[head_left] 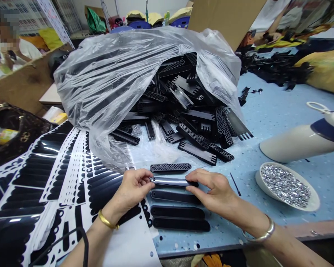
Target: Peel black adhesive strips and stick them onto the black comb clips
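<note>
Between my two hands lies a glossy dark strip (171,181) on a long black piece. My left hand (135,187) pinches its left end, thumb and fingers together. The right end is between the thumb and fingers of my right hand (210,187). Just above is a black piece with a lattice surface (171,168). Below lie a smooth black piece (175,197) and two more, the upper one (178,212) and the lowest one (180,224), roughly parallel.
A clear plastic bag (108,70) spills black parts (194,136) behind my hands. Black sticker sheets (72,167) cover the left side. At right are a bowl of small metal pieces (286,185), a white bottle (291,142) and a thin black stick (235,184). A person sits at far left.
</note>
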The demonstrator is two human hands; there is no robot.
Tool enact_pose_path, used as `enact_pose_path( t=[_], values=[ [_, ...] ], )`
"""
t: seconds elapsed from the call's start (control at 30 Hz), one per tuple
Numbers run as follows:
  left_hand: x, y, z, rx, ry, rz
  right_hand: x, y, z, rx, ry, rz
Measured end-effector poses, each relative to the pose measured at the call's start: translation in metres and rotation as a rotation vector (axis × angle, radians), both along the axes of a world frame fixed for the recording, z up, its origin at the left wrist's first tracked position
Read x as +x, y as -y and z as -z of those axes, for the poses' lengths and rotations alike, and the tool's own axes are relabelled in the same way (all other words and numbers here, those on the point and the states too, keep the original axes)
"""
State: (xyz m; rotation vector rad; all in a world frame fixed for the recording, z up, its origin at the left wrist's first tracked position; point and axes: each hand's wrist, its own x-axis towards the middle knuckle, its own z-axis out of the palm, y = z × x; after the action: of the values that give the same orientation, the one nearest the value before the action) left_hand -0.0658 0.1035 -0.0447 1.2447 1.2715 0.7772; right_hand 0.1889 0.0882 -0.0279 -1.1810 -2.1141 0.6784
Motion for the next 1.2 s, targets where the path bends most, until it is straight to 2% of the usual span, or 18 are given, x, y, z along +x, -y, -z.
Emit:
enact_pose_path(
  t=[0.57, 0.73, 1.2],
  values=[
    [0.0001, 0.0003, -0.0044, 0.011, -0.045, -0.011, -0.0025, 0.0021, -0.0002, 0.008, 0.022, 0.004],
    [0.0005, -0.0005, -0.0067, -0.006, -0.036, -0.01, -0.0037, 0.0036, 0.0027, 0.076, 0.025, 0.011],
    [-0.0005, -0.0025, -0.0042, -0.022, -0.004, 0.026, -0.0041, 0.0045, 0.0051, 0.098, -0.003, 0.052]
  ],
)
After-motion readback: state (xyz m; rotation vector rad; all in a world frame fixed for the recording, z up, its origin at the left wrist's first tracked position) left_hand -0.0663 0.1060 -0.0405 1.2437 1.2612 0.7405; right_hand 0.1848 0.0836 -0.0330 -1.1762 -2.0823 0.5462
